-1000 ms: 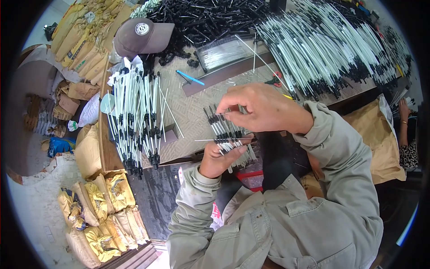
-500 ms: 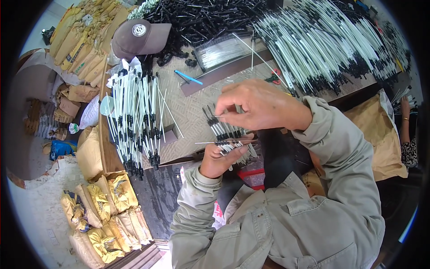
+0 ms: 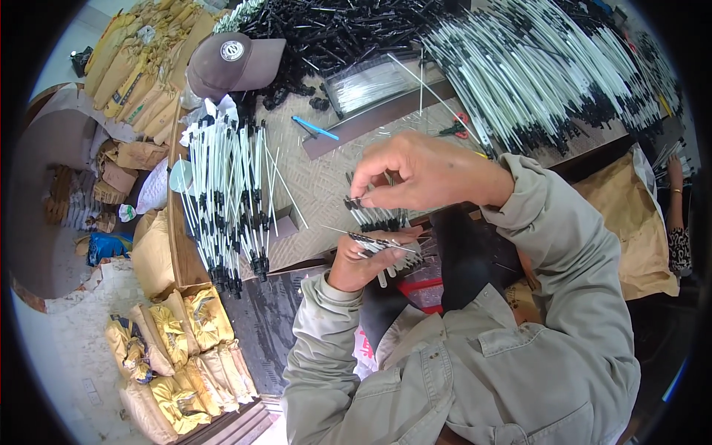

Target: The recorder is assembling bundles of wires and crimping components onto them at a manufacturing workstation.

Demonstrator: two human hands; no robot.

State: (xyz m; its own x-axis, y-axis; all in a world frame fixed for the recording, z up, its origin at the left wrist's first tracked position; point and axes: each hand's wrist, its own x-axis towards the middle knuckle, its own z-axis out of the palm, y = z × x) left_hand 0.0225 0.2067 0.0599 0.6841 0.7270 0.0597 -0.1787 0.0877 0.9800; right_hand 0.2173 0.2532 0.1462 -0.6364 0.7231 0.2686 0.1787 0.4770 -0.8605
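In the middle, my left hand [image 3: 362,261] is closed round a row of slim white rods with black fittings [image 3: 378,244]. A thin pale strip lies crosswise over that row, under my thumb. My right hand [image 3: 415,172] hovers just beyond, thumb and forefinger pinched at the dark tip of one piece in a second row of black-and-white rods [image 3: 378,216]. Whether it holds that tip or a thin strip, I cannot make out. The lower ends of the held rods show below my left thumb.
A bundle of white rods [image 3: 230,185] lies at the left, a larger heap [image 3: 534,74] at the far right. Black parts [image 3: 363,30], a grey cap [image 3: 233,65], a tray of clear strips [image 3: 382,83], a blue tool [image 3: 315,127] and red-handled scissors [image 3: 461,126] lie beyond. Another person's arm [image 3: 675,193] shows right.
My right hand has shifted slightly left and down, its fingertips now at the far row's tips. The held row and the thin strip across it have tilted, right end downward.
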